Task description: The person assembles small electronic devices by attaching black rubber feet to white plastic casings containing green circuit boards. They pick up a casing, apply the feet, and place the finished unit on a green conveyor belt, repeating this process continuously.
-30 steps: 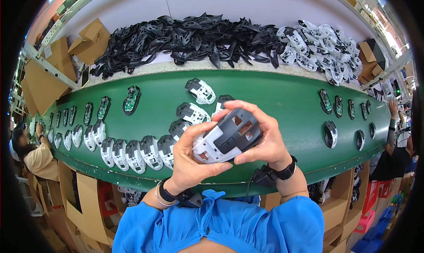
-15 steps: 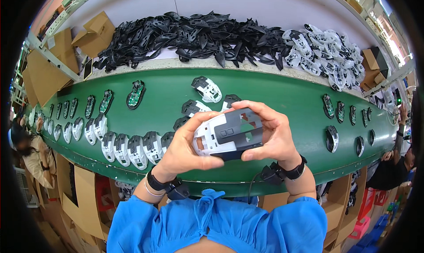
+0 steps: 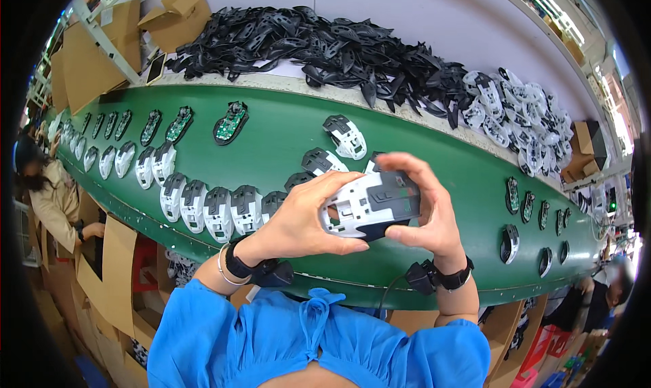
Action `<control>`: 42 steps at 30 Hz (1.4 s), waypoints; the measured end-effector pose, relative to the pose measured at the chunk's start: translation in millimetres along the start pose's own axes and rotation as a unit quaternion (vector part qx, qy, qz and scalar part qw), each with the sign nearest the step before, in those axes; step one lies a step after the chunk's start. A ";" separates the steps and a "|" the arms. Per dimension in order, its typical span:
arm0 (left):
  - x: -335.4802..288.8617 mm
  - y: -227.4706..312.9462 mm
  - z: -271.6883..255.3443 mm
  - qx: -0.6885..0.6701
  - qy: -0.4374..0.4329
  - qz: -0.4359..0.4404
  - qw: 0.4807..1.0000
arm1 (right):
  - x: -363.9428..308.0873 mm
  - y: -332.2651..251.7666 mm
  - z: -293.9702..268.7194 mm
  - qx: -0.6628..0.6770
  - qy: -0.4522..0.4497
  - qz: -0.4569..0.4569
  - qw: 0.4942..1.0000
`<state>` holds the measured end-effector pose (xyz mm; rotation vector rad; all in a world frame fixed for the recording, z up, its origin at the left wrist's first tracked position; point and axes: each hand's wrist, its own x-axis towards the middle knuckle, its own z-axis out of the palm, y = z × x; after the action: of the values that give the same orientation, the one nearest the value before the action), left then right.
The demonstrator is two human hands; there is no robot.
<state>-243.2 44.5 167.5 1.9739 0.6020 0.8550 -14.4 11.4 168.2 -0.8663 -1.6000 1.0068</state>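
Both hands are closed around a white and dark grey plastic mouse shell (image 3: 371, 205), above the green conveyor belt (image 3: 285, 127): the left hand (image 3: 298, 218) grips its left end, the right hand (image 3: 424, 208) its right end. Behind, similar shells (image 3: 203, 205) lie in rows, and a black parts heap (image 3: 319, 49) lies farther.

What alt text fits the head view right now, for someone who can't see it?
Both hands, left hand and right hand, grip a white and grey computer mouse shell above a green conveyor belt. Rows of similar shells line the belt, and a heap of black plastic parts lies behind it.
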 end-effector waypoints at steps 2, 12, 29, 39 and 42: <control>0.9 -3.0 1.5 -0.004 -0.006 -0.006 1.000 | 4.3 -5.9 12.0 -0.036 0.030 -0.002 0.999; -25.1 -19.4 -3.4 -0.267 -0.074 -0.102 0.955 | -2.5 5.3 16.0 0.046 -0.087 0.045 0.994; -40.3 -67.5 9.5 -0.458 0.077 -0.102 0.880 | 11.5 46.8 57.2 0.039 0.043 0.176 0.983; -19.1 -92.6 7.9 -0.697 0.232 -0.183 0.653 | 91.9 47.4 72.7 -0.280 -0.110 -0.115 0.947; -21.7 -102.6 -6.5 -0.683 0.223 -0.232 0.655 | 135.1 66.1 49.8 -0.136 -0.028 0.103 0.985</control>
<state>-270.7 84.2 74.2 0.1849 0.4327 0.9804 -90.2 149.4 150.8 -1.2180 -1.7493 0.9749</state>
